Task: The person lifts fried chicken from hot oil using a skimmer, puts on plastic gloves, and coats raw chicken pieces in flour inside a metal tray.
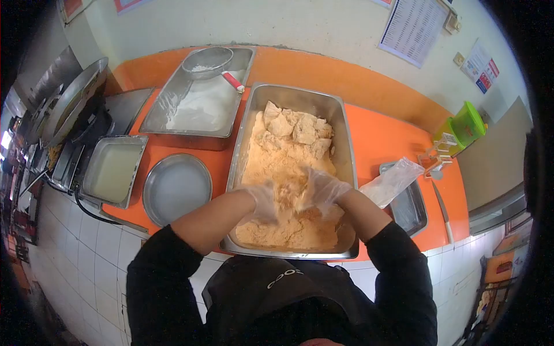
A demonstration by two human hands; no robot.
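Observation:
A deep metal tray [352,151] holds pale orange breading flour [259,164]. Several coated chunks [303,130] are piled at its far end. My left hand [262,202] and my right hand [325,190], both in clear plastic gloves, are in the near half of this tray, facing each other. Between them is a blurred clump of flour-coated pieces [290,190]. The fingers of both hands are smeared by motion and partly hidden in flour, so their grip cannot be made out.
At the left are a tray of white flour [199,109] with a sieve [208,60], a round bowl [178,190] and a tray of pale liquid [114,173]. A plastic bag [392,183], a small tray [411,210], a knife [443,211] and green baskets [466,127] are at the right.

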